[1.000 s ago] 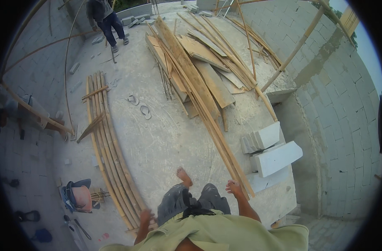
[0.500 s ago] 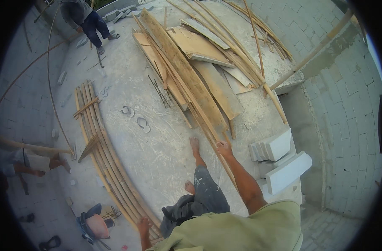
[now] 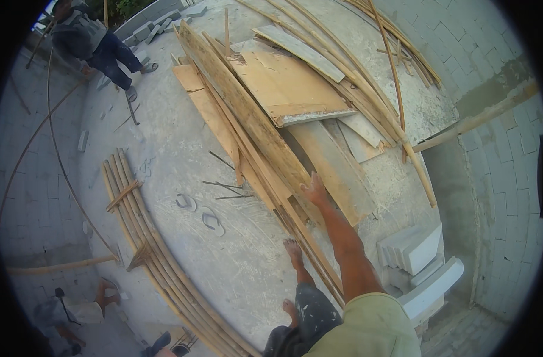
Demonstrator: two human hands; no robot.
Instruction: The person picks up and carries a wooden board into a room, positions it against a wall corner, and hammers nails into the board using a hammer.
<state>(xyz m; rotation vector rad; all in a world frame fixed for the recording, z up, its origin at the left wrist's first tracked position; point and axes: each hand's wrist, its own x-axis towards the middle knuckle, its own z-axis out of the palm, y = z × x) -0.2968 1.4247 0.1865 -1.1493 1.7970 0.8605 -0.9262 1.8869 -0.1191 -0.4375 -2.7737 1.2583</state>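
Note:
My right hand [image 3: 314, 187] reaches forward with its fingers apart, at the edge of a long, stained wooden plank [image 3: 224, 80]; whether it touches the wood is unclear. Thin timber strips [image 3: 261, 181] run beside the plank toward my bare feet [image 3: 294, 253]. Under and right of the hand lies a grey-tan board [image 3: 349, 190]. Farther up the heap sit a broken plywood sheet [image 3: 289, 83] and a narrow white-grey panel [image 3: 298, 50]. My left hand is out of view.
Bamboo poles [image 3: 170, 262] lie at left, flip-flops [image 3: 212, 223] beside them. White blocks [image 3: 423, 250] are stacked near a drop [image 3: 456, 196] at right. A person [image 3: 111, 50] stands at upper left; another [image 3: 81, 309] is low at left. Leaning poles cross the block walls.
My right hand has moved forward and up from beside my leg to the long plank. I have stepped toward the timber heap. My left hand has dropped out of view.

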